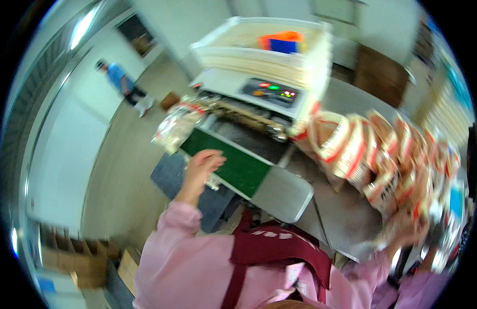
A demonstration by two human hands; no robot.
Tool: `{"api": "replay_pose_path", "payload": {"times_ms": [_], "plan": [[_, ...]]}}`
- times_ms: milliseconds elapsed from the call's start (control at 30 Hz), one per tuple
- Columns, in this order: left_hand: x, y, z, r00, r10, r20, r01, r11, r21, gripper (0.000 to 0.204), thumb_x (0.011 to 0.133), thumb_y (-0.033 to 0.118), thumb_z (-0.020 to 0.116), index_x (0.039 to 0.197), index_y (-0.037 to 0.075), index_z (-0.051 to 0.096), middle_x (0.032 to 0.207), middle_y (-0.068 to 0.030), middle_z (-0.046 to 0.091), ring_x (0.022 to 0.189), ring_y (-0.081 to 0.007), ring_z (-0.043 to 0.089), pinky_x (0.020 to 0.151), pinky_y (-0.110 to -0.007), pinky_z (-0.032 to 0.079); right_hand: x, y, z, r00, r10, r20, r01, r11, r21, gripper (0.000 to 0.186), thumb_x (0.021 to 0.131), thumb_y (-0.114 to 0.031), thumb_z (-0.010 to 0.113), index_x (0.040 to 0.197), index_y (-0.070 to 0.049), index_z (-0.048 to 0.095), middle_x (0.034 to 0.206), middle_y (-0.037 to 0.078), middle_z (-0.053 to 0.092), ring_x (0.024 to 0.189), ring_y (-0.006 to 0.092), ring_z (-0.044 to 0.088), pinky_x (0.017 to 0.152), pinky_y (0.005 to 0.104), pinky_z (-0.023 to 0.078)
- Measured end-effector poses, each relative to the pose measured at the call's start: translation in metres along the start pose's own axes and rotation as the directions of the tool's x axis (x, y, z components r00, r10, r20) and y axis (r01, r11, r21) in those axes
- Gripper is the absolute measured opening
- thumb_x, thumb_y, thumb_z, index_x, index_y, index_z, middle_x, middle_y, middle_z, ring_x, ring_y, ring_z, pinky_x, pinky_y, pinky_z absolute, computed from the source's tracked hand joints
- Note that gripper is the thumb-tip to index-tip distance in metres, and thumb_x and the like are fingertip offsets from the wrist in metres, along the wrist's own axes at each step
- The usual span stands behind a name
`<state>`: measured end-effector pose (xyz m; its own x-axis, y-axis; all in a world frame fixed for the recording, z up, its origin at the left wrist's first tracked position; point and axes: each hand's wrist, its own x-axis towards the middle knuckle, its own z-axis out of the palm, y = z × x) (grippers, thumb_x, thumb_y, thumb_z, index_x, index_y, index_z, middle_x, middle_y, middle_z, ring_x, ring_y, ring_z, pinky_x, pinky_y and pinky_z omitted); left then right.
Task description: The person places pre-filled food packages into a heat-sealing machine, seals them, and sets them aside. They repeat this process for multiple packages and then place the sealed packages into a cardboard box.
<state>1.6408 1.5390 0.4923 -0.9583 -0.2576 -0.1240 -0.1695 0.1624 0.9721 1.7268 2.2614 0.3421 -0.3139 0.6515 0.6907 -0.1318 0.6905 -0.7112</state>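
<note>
My left hand (202, 170) hovers over the green belt (233, 162) of a sealing machine (249, 95), fingers loosely curved and apparently holding nothing. A crumpled clear package with red print (179, 123) rests at the belt's far end. My right hand (403, 232), blurred, is at the lower edge of a long row of upright cream-and-red packets (346, 144) with brown contents; whether it grips one is unclear. The metal plate (285, 190) at the belt's near end lies between my hands.
Pale plastic crates (259, 64) with orange and blue items sit atop the machine. A person in blue (117, 77) is on the floor at left. A co-worker's purple sleeve (419, 288) is close at lower right. Cardboard boxes (89, 270) sit at lower left.
</note>
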Motion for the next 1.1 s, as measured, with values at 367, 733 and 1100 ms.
{"api": "replay_pose_path", "payload": {"times_ms": [367, 733, 1100], "plan": [[0.002, 0.036, 0.107, 0.717, 0.428, 0.551, -0.385, 0.901, -0.199, 0.038, 0.09, 0.023, 0.07, 0.12, 0.001, 0.061, 0.106, -0.0074, 0.07, 0.095, -0.0121, 0.065, 0.085, -0.028, 0.052, -0.021, -0.32, -0.016, 0.987, -0.085, 0.135, 0.099, 0.99, -0.1, 0.025, 0.098, -0.021, 0.05, 0.112, -0.001, 0.054, 0.112, 0.019, 0.057, 0.103, 0.0331, 0.057, 0.092, 0.0442, 0.046], [0.142, -0.03, 0.137, 0.848, 0.08, 0.523, 0.271, 0.784, -0.558, 0.023, 0.094, 0.02, 0.066, 0.11, 0.003, 0.064, 0.098, -0.0021, 0.067, 0.085, -0.0097, 0.063, 0.075, -0.025, 0.051, -0.131, -0.323, 0.241, 0.558, 0.419, 0.716, -0.828, 0.214, 0.519, 0.017, 0.097, -0.009, 0.057, 0.112, -0.003, 0.063, 0.11, 0.007, 0.068, 0.101, 0.0164, 0.065, 0.092, 0.0302, 0.051], [0.176, -0.109, 0.164, 0.911, -0.139, 0.388, 0.248, 0.937, -0.247, 0.026, 0.088, 0.024, 0.068, 0.092, -0.002, 0.072, 0.085, -0.0064, 0.071, 0.076, -0.014, 0.064, 0.07, -0.03, 0.049, -0.157, -0.251, 0.267, 0.733, 0.539, 0.414, -0.678, 0.632, 0.376, 0.007, 0.091, -0.004, 0.065, 0.095, -0.003, 0.059, 0.084, -0.001, 0.059, 0.071, 0.0046, 0.051, 0.066, 0.0187, 0.042]]}}
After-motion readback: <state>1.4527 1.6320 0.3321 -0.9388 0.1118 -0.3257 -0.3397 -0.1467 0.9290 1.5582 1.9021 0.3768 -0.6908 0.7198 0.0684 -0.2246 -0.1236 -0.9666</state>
